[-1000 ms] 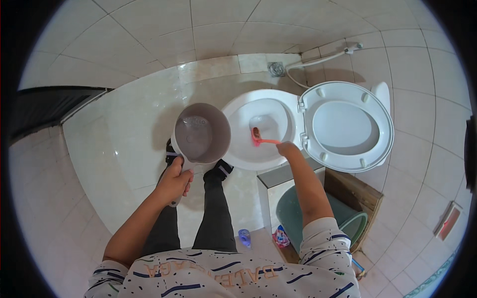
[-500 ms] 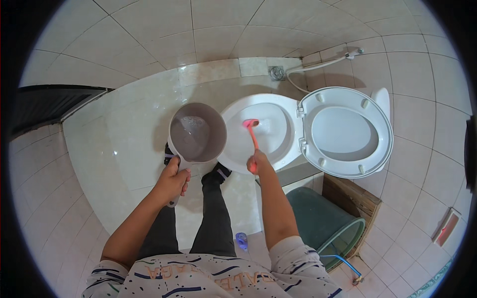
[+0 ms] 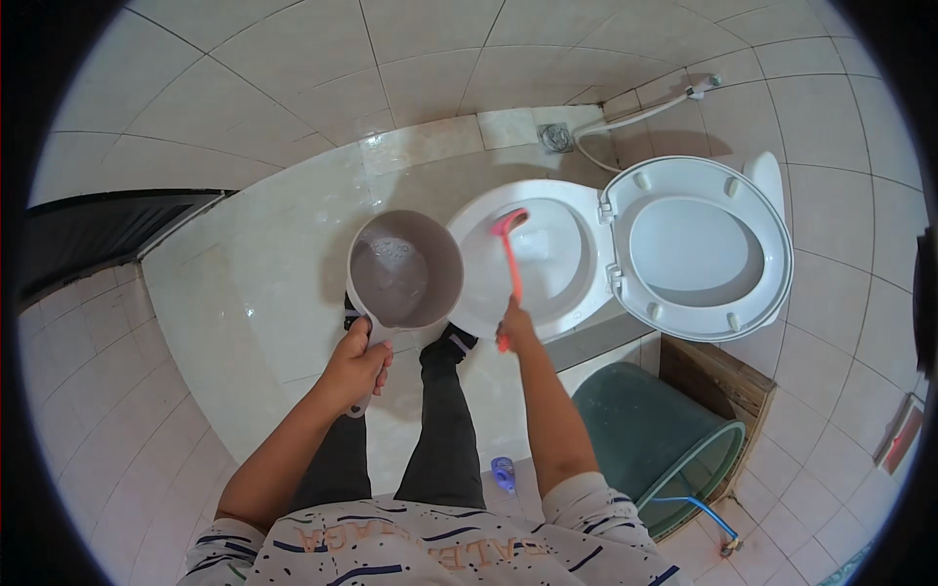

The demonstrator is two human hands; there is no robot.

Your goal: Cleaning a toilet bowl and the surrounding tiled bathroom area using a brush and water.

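Note:
My left hand (image 3: 360, 369) is wrapped round the handle of a greyish-brown water dipper (image 3: 445, 273). Water (image 3: 391, 283) with some bubbles on it shows inside. The dipper is held close to the near-left rim of a white toilet bowl (image 3: 469, 317). In my right hand (image 3: 516, 327), over the bowl's near edge, is the handle of a pink-orange toilet brush (image 3: 514, 273). Its head is over the far-left inner wall of the bowl; whether it touches cannot be told. The toilet seat and lid (image 3: 625, 234) are raised.
A dark green bin (image 3: 635, 420) lies tipped beside a wooden board (image 3: 723, 376), with a blue pipe (image 3: 699, 506) near its mouth. A purple bottle (image 3: 503, 474) is near my feet. A floor drain (image 3: 555, 137) and spray hose (image 3: 635, 119) lie beyond the toilet.
The brush head has moved farther up along the bowl's far-left side. My left hand keeps its hold on the dipper beside the bowl. The whole view has shifted slightly.

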